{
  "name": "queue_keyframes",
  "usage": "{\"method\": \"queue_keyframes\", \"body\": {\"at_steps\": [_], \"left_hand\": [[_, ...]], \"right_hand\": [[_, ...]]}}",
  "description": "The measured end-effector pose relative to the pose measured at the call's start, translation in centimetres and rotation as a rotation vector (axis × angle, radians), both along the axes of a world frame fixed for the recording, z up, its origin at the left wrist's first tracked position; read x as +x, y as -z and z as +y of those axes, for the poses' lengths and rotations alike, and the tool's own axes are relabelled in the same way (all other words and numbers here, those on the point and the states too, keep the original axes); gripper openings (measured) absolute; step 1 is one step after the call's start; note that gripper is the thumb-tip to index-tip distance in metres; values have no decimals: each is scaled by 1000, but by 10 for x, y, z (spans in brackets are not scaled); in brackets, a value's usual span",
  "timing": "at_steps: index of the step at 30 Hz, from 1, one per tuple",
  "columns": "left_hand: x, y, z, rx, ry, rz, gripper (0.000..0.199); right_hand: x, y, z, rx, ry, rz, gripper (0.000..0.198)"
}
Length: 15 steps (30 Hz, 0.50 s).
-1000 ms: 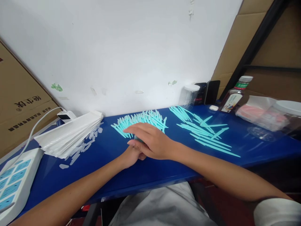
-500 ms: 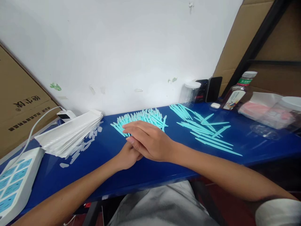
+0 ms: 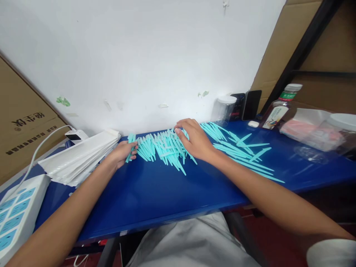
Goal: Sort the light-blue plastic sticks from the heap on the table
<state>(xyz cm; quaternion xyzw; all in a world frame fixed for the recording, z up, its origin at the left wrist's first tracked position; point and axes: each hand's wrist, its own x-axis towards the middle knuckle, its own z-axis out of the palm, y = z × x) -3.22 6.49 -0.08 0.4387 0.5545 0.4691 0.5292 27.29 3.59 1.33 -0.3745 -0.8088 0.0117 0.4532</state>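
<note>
Head view: left hand (image 3: 125,151) has a small bunch of slim turquoise plastic sticks (image 3: 130,140) pinched between thumb and fingers, just off the left end of the pile on the glossy blue table (image 3: 155,196).
Bunch direction: long axis runs near-to-far, far end leaning a touch right toward the white wall (image 3: 139,66).
Middle pile: heaped turquoise sticks (image 3: 168,148), paler ends wallward, thin tips toward the person, plenty slanting down-right.
Right hand (image 3: 194,139): fingers curved over the pile's right end, can't tell if it's pinching any.
Neighbours: stack of flat white sleeves (image 3: 75,159) left, scattered turquoise sticks (image 3: 247,150) right, clear jar with a white lid (image 3: 224,109) behind.
In the way: right hand covers some sticks, left forearm crosses the sleeves' edge.
Murky: bunch count; white power strip with blue sockets (image 3: 19,215) is cut off.
</note>
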Motion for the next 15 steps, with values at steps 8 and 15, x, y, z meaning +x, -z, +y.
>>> {"method": "queue_keyframes", "body": {"at_steps": [8, 15], "left_hand": [[8, -15, -12, -54, 130, 479, 38], [-8, -19, -6, 50, 190, 994, 60]], "right_hand": [[0, 9, 3, -68, -23, -14, 22], [0, 9, 4, -86, -15, -29, 15]]}}
